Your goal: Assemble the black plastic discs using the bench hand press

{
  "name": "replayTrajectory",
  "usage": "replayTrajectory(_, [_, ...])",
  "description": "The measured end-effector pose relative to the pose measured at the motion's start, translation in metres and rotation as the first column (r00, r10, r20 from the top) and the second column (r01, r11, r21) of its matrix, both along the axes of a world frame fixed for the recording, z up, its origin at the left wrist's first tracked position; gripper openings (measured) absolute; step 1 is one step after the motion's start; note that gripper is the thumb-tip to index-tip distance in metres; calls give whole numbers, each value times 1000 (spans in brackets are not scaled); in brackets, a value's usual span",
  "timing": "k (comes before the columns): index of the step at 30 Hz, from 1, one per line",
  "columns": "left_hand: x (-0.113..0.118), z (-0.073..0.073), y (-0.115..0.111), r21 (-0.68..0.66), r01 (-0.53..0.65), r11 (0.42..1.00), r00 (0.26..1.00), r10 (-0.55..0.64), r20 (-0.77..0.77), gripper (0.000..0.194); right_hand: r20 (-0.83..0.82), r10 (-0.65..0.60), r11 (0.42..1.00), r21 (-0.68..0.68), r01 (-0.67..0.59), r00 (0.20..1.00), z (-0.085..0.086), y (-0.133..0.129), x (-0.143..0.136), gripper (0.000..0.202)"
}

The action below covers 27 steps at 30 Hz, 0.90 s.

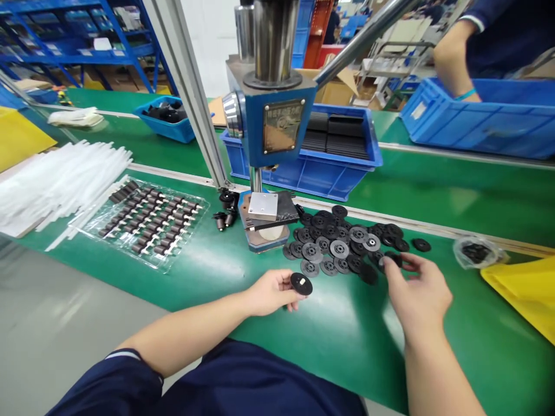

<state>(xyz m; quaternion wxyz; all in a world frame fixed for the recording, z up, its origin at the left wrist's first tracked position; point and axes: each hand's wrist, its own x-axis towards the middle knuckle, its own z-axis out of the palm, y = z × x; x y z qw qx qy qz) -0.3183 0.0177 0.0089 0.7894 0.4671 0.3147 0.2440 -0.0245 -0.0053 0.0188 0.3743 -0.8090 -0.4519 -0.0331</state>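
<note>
My left hand (pixel 271 292) holds a black round disc (pixel 301 283) between thumb and fingers, just above the green mat. My right hand (pixel 418 292) reaches into the near right edge of a pile of black discs (pixel 342 240), its fingertips pinched on one disc (pixel 392 260). Behind the pile stands a blue hand press (pixel 273 124) with a small fixture plate (pixel 263 206) at its base.
A clear tray of small dark cylinders (pixel 147 222) and a heap of white plastic strips (pixel 60 179) lie at the left. Blue bins (pixel 329 167) sit behind the press. A yellow tray (pixel 526 292) and a bagged bundle (pixel 477 252) are at the right. Another person's arm (pixel 455 60) rests on a far blue crate.
</note>
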Motion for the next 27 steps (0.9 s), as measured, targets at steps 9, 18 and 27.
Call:
replayTrajectory(9, [2,2,1,-31,21,999,1000,-21,6,48,-30,614,788,-49,-614,789,-37,-70,-87,40])
replayTrajectory(18, [0,4,1,19,0,1000,1000,-1,19,48,183,434,901,-87,-425,882,-41,-63,-90,51])
replayTrajectory(27, [1,0,-5,41,-22,999,998,24,-53,45,193,428,902,-150,-405,883,-39,-65,-94,54])
